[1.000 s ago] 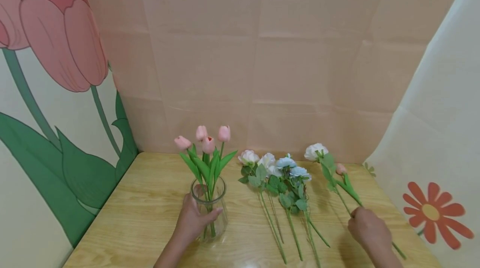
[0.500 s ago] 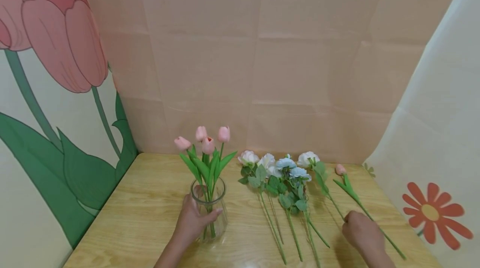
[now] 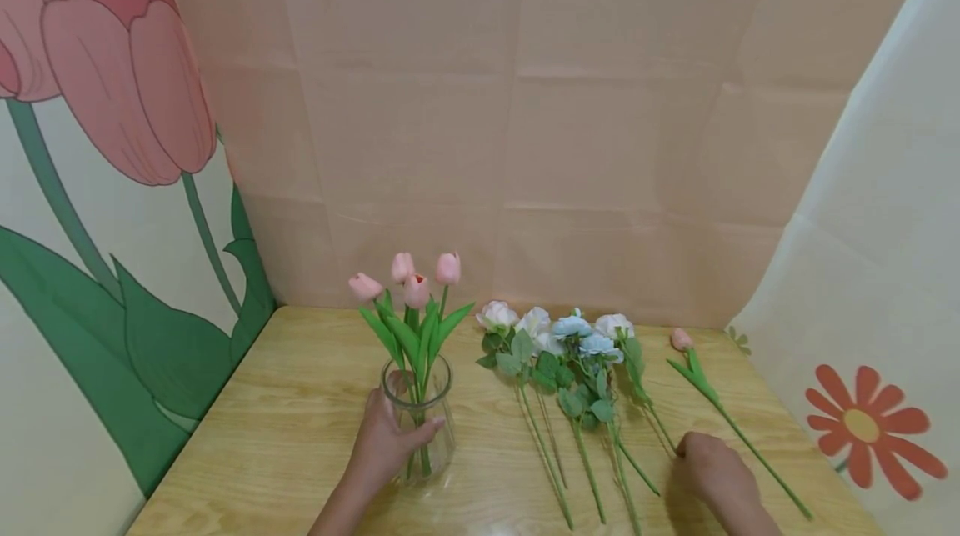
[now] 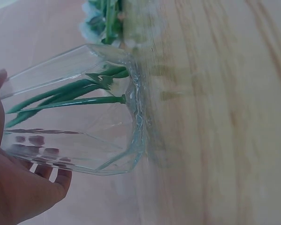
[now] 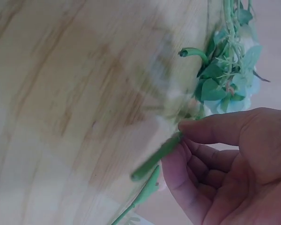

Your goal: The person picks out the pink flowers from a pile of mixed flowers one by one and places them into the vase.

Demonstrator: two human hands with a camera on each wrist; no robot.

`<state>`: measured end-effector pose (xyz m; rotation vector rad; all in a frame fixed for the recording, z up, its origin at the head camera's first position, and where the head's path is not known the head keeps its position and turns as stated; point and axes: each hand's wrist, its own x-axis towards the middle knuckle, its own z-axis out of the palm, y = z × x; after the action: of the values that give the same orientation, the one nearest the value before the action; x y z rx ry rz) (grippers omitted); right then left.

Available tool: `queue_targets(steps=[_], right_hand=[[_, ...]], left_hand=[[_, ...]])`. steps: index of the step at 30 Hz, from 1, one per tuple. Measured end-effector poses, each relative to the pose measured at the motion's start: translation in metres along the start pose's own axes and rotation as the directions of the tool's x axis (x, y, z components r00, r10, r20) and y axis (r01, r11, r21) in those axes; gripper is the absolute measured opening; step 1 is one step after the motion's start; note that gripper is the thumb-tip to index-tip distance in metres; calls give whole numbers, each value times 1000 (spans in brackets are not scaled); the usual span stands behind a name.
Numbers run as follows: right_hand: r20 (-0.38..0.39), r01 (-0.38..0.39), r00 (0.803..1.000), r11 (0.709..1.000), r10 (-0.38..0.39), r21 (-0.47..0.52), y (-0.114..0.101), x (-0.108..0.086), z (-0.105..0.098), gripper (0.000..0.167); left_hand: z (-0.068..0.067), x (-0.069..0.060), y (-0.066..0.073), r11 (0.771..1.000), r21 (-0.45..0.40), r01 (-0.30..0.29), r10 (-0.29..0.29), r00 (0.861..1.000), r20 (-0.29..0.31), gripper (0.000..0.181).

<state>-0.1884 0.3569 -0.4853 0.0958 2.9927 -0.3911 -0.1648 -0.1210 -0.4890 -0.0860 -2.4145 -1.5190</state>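
Note:
My left hand [image 3: 390,436] grips a clear glass vase [image 3: 437,457] standing on the table. Several pink tulips [image 3: 416,290] with green leaves stand in it, and their stem ends [image 4: 103,100] show through the glass in the left wrist view. My right hand [image 3: 716,469] pinches the green stem [image 5: 154,159] of a white flower [image 3: 615,326] between thumb and forefinger. That flower's head lies beside the blue flowers [image 3: 597,346]. Right of this hand lies a single pink tulip [image 3: 681,339], apart from the others.
White and pale pink flowers [image 3: 497,316] lie with the blue ones on the wooden table [image 3: 270,428], stems toward the near edge. A beige cloth [image 3: 510,144] hangs behind. Printed cloths with a large tulip [image 3: 127,77] and a red flower [image 3: 862,428] flank the sides.
My right hand has moved left with the white flower, bringing it from above the lone tulip down beside the blue flowers. The lone tulip stays put. My left hand and the vase have not moved.

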Motion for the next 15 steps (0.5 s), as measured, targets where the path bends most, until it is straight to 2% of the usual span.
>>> queue_targets(steps=[4, 15], right_hand=[[35, -9, 999, 1000, 9, 12, -1, 0, -1, 18], [45, -26, 999, 1000, 27, -17, 4, 2, -5, 30]], left_hand=[[1, 0, 0, 1000, 2, -9, 9, 1000, -14, 83], [1, -1, 0, 1000, -17, -5, 5, 1000, -13, 83]])
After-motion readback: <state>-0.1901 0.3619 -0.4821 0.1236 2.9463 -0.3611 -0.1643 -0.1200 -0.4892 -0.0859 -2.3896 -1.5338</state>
